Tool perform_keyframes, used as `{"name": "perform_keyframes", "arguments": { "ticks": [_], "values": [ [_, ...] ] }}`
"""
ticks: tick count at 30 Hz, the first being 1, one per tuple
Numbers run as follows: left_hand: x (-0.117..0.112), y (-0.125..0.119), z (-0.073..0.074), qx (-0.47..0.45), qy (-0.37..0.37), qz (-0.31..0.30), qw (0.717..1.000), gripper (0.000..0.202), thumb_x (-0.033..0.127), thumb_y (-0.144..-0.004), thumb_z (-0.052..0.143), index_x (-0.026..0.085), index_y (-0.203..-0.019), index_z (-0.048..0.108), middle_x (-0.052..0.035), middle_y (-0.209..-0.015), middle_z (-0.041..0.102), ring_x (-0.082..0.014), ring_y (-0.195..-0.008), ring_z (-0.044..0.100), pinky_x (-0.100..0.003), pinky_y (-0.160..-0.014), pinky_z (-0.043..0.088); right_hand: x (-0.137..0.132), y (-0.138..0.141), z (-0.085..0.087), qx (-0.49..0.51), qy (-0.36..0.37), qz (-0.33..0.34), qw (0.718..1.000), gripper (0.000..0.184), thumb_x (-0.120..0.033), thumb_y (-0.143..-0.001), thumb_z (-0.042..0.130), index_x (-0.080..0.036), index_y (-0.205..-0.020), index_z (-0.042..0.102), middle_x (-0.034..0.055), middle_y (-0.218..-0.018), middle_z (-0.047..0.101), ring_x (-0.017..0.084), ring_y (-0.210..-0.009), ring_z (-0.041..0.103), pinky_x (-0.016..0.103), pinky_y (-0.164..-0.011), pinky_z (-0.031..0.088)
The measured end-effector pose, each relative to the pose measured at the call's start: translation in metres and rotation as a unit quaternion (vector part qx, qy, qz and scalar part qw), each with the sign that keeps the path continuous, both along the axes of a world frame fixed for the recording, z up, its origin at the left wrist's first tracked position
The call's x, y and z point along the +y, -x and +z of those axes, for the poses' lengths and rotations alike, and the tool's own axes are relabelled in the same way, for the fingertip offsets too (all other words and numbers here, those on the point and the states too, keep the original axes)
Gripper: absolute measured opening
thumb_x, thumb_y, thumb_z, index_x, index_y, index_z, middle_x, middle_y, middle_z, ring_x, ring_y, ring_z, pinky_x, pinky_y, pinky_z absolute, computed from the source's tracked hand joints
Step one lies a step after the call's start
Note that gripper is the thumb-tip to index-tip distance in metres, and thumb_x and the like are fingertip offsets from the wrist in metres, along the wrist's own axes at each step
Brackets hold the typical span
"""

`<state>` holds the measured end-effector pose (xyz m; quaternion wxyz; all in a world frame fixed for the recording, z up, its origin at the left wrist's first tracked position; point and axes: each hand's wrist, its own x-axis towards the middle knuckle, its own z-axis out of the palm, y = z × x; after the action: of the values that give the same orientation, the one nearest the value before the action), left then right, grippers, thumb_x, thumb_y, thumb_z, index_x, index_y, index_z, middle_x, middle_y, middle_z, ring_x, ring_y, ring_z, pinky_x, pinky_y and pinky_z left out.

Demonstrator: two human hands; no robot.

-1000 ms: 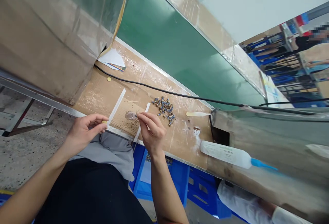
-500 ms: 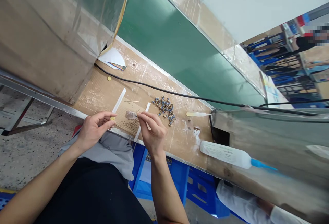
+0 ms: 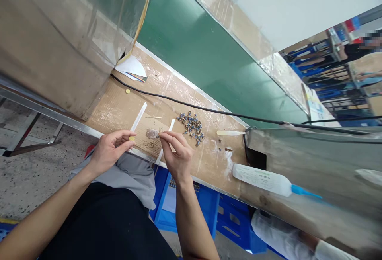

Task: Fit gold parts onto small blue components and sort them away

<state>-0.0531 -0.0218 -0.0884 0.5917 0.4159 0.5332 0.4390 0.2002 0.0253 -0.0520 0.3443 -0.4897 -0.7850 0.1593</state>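
Observation:
My left hand [image 3: 110, 150] pinches a small yellow disc [image 3: 131, 138] between thumb and fingers, above the bench's front edge. To its right, my right hand [image 3: 179, 152] is closed in a pinch on a tiny metal part [image 3: 159, 134], mostly covered by the fingertips. Those fingertips are beside a clear, gel-like blob [image 3: 152, 133] on a piece of cardboard [image 3: 141, 140]. Tiny brass-coloured bits [image 3: 153, 145] are scattered around the blob. Behind my right hand lies a pile of small blue-and-brass metal parts [image 3: 191, 126].
White tape strips [image 3: 139, 116] flank the cardboard. A black cable [image 3: 185, 104] crosses the bench behind. Another yellow disc [image 3: 127, 91] lies at left. To the right are a pale flat stick [image 3: 228, 133] and a white bottle [image 3: 262, 178] with blue nozzle. Blue crates [image 3: 205, 204] stand below.
Both hands stay almost in place. At my right fingertips, the tiny part has turned slightly and now shows a brassy end near the blob.

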Motion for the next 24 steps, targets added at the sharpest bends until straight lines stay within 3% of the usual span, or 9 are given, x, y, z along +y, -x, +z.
{"name": "perform_keyframes", "arguments": {
  "ticks": [12,18,24],
  "values": [
    [0.0013,-0.001,0.0,-0.009,-0.003,0.005,1.0,0.031,0.039,-0.101,0.084,0.023,-0.128,0.086,-0.0019,-0.093,0.086,-0.0183,-0.087,0.082,-0.026,-0.08,0.07,-0.0014,0.0001,0.0038,0.005,0.012,0.013,1.0,0.022,-0.013,-0.108,0.071,-0.028,-0.115,0.085,0.0056,-0.113,0.085,0.021,-0.103,0.081,0.037,-0.092,0.065],
    [0.0,-0.0012,-0.0039,-0.007,-0.004,0.004,1.0,0.03,0.038,-0.102,0.083,0.025,-0.129,0.085,-0.0013,-0.095,0.086,-0.0172,-0.088,0.082,-0.024,-0.081,0.07,0.0011,-0.0029,0.0047,0.017,0.011,-0.019,1.0,0.018,-0.016,-0.108,0.074,-0.029,-0.114,0.085,0.0046,-0.112,0.085,0.022,-0.104,0.082,0.037,-0.093,0.066],
    [0.0006,-0.0012,-0.0017,-0.002,-0.008,0.004,1.0,0.029,0.037,-0.102,0.084,0.025,-0.128,0.086,-0.0006,-0.094,0.086,-0.0168,-0.088,0.082,-0.024,-0.081,0.069,-0.0002,-0.002,0.0007,0.009,0.017,0.004,1.0,0.022,-0.013,-0.108,0.071,-0.028,-0.117,0.085,0.0051,-0.115,0.085,0.021,-0.107,0.081,0.037,-0.095,0.065]
  ]
}}
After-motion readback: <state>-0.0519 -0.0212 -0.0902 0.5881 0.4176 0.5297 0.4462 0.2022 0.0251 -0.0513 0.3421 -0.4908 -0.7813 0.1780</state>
